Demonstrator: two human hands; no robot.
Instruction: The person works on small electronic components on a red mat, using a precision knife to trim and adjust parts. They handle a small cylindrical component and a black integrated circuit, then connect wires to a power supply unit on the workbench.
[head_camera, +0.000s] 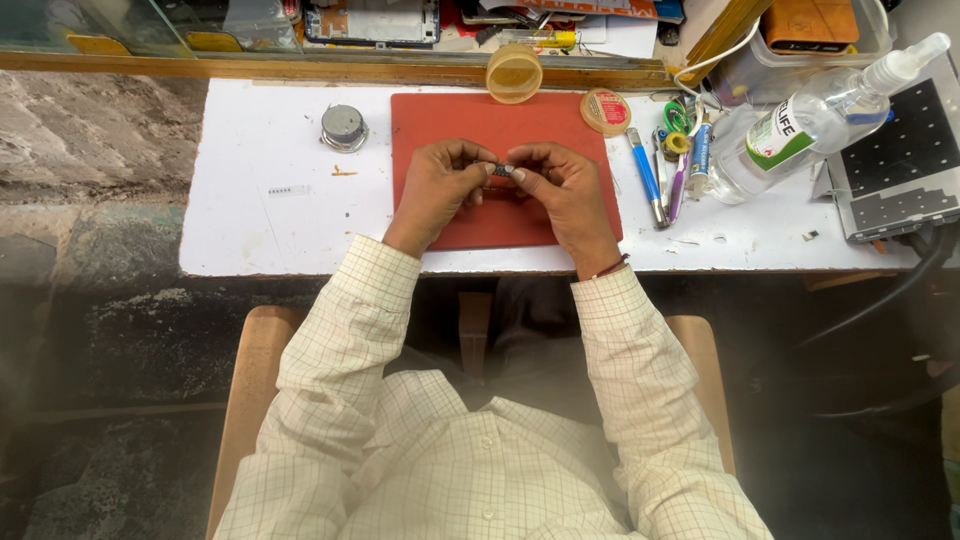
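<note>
Left hand (437, 190) and right hand (565, 190) pinching one small dark part (502, 170) over red mat (500, 120), round lidded tub (513, 73) at mat's far edge, contents unseen, bare white tabletop (270, 220) leftward

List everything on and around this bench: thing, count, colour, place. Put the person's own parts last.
small part: one, dark, pinched between both hands over the mat
mat: one, red, centre of the table
table: one, white top
metal tin: one, silver, left of the mat
round container: one, translucent amber, at the mat's far edge
round lidded pot: one, tan and red, at the mat's far right corner
hand tools: several, blue, purple and green handles, right of the mat
spray bottle: one, clear, lying at the right
perforated plate: one, grey and black, far right
left hand: one, shut on the small part
right hand: one, shut on the small part
</note>
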